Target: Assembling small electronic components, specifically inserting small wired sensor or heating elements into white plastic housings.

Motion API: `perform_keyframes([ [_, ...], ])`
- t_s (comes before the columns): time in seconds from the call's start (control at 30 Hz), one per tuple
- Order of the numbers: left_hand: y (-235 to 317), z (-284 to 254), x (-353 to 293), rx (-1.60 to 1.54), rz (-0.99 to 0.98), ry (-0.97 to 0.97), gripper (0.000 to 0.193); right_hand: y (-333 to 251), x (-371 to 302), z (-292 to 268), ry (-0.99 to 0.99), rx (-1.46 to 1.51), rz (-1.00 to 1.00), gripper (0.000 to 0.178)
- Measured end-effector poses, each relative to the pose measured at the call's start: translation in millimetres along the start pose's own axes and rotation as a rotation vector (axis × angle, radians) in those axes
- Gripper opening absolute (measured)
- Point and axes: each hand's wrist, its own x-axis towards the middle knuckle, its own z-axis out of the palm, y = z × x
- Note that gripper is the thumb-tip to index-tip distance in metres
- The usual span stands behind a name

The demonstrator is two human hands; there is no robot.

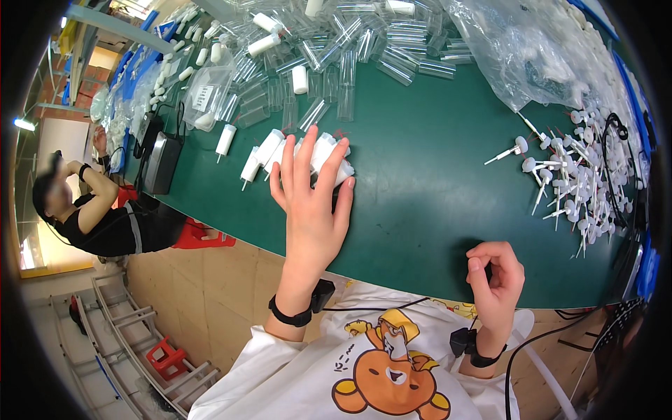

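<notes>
My left hand [308, 171] lies with its fingers stretched and spread over a cluster of short white cylinders [325, 150], partly hiding them. Thin red wires show at their far ends. Just left of the fingers are more white cylinders [269, 147] with thin stems toward me. One white cylinder with a stem [225, 140] lies farther left, apart from the cluster. My right hand [498, 276] is above the near table edge, fingers curled in and thumb against the index finger. I see nothing in it, and it is apart from the parts.
Clear plastic tubes [346, 91] are heaped at the back of the green table [413, 203]. White stemmed parts [577, 175] pile up at the right, below a clear plastic bag [532, 63]. A black box [164, 161] stands left. Beyond it sits another person [105, 210].
</notes>
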Motion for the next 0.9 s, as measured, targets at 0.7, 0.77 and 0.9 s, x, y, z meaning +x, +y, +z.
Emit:
perform_keyframes([
  [0.7, 16.1, -4.1, -3.9, -0.035, 0.060, 0.129, 0.058, 4.8, 4.2, 1.7, 0.152, -0.034, -0.184, 0.009],
  [0.77, 16.9, -4.1, -6.7, -0.049, 0.058, 0.121, 0.057, 0.9, 6.6, -4.7, 0.218, -0.159, -0.245, 0.010],
  [0.9, 19.3, -9.3, -6.0, -0.062, 0.086, 0.127, 0.057, -13.3, 15.9, -19.6, 0.435, -0.457, -0.214, 0.011],
])
